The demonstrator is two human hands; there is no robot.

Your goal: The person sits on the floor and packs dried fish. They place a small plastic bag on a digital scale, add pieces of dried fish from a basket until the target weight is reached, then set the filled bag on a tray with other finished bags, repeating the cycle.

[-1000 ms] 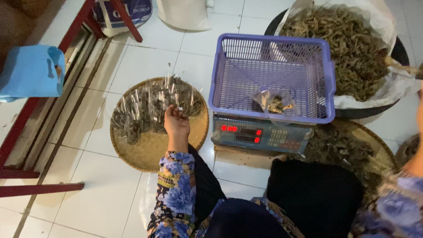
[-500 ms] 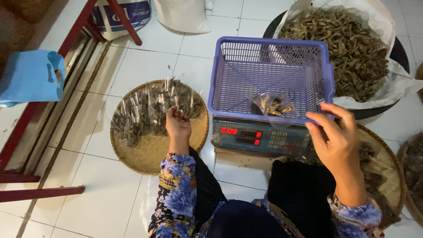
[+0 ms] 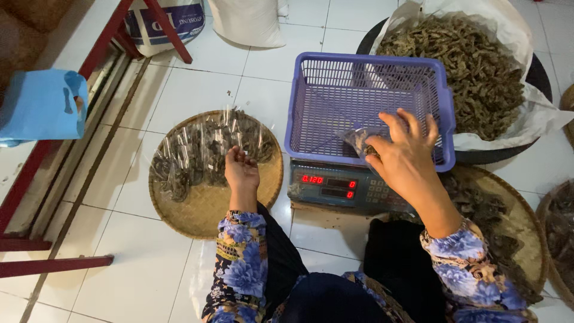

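**Over the scale basket: one packet in the right hand**

Inside the purple mesh basket, near its front wall, a single clear plastic packet of dark dried pieces lies tilted — long axis running from upper left to lower right, toward the palm. Right hand: fingers closed on the packet's near end. Left hand: loosely curled, holding nothing visible, resting among many similar packets on one round woven tray. One digital scale sits beneath the basket — red display lit.
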